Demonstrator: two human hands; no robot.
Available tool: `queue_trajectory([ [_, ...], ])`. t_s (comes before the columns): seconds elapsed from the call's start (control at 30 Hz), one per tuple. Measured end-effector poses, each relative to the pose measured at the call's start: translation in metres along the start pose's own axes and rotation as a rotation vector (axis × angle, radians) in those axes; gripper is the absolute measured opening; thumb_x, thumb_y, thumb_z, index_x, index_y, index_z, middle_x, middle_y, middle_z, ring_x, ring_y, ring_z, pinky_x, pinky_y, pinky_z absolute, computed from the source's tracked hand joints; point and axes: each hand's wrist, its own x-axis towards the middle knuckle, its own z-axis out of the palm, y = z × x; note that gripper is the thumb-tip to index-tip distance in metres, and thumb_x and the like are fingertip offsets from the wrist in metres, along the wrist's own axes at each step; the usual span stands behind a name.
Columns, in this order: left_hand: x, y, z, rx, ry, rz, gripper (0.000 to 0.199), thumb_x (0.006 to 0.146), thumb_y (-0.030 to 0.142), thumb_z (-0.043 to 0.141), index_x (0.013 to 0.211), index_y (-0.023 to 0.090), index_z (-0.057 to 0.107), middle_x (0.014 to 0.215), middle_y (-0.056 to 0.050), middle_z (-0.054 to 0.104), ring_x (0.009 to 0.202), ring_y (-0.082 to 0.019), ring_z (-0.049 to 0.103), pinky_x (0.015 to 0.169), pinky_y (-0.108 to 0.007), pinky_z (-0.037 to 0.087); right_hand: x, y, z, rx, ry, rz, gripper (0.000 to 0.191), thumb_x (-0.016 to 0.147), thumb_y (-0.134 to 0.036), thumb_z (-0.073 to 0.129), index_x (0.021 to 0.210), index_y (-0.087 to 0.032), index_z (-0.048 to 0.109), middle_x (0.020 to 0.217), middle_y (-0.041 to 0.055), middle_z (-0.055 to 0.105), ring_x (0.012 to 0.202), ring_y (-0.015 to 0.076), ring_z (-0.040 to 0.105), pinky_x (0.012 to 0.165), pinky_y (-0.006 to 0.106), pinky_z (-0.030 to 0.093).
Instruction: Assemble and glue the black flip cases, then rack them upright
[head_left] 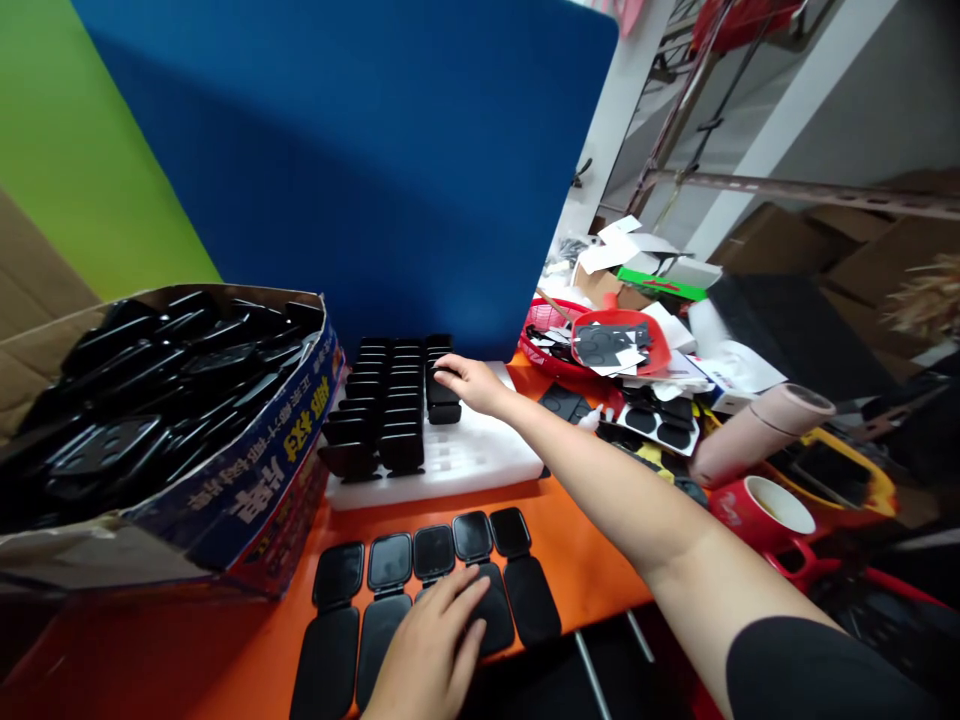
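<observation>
My right hand (472, 384) reaches over the white foam tray (480, 455), its fingers closed at the edge of a black hinged plastic piece (444, 411) in the third row. Two longer rows of similar black pieces (402, 420) stand upright in the tray to its left. Closer to me, several black hinged pieces lie unfolded side by side on the orange table (577, 545). My left hand (431, 650) rests across the middle ones, fingers stretched out. It partly covers an unfolded piece (433, 552); the rightmost unfolded piece (531, 598) is uncovered.
On the left a printed cardboard box (255, 490) is heaped with black plastic parts. A blue panel (360, 170) rises behind the tray. To the right are a red basket (559, 365) with scraps, a pink bottle (761, 435) and a red mug (757, 520).
</observation>
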Motion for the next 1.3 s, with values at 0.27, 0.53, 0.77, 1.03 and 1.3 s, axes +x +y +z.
queue_trajectory([
  [0.27,-0.004,-0.005,0.002,0.011,0.030,0.016,0.036,0.086,0.024,0.050,0.122,0.028,0.054,0.124,-0.005,0.060,0.110,-0.018,0.059,0.090,-0.027,0.051,-0.014,0.007,0.010,0.005,-0.089,0.008,0.021,0.087,-0.029,0.050,0.101,-0.020,0.062,0.096,0.0013,0.066,0.088,0.0160,0.059,0.079,0.027,0.042],
  [0.53,-0.007,-0.002,0.002,0.018,0.028,0.037,0.036,0.087,0.024,0.050,0.122,0.027,0.054,0.123,-0.005,0.061,0.109,-0.019,0.060,0.088,-0.029,0.052,-0.029,0.012,0.016,-0.024,-0.072,0.125,0.024,0.086,-0.027,0.052,0.108,-0.020,0.059,0.105,0.0045,0.064,0.092,0.0175,0.058,0.081,0.028,0.043],
  [0.77,-0.010,0.014,0.026,0.098,-0.057,0.150,0.038,0.087,0.023,0.047,0.125,0.024,0.052,0.126,-0.005,0.059,0.117,-0.025,0.053,0.098,-0.050,0.043,-0.199,-0.027,-0.015,-0.390,-0.032,0.403,0.027,0.091,-0.037,0.041,0.088,-0.020,0.063,0.088,0.0063,0.063,0.085,0.0202,0.056,0.076,0.031,0.041],
  [1.03,-0.002,0.027,0.045,0.176,-0.117,0.165,0.047,0.085,0.018,0.047,0.132,0.020,0.045,0.136,-0.007,0.049,0.123,-0.028,0.047,0.097,-0.052,0.043,-0.285,-0.043,0.029,-0.364,-0.084,0.865,0.031,0.076,-0.040,0.060,0.094,-0.016,0.059,0.098,0.0127,0.061,0.098,0.0291,0.054,0.085,0.038,0.042],
  [1.3,-0.013,0.025,0.050,0.109,-0.030,0.141,0.057,0.082,0.019,0.052,0.137,0.028,0.038,0.137,-0.004,0.048,0.123,-0.025,0.048,0.099,-0.045,0.044,-0.293,-0.061,0.010,0.039,0.296,0.769,0.023,0.087,-0.039,0.043,0.092,-0.020,0.056,0.081,0.0061,0.065,0.072,0.0222,0.063,0.067,0.033,0.049],
])
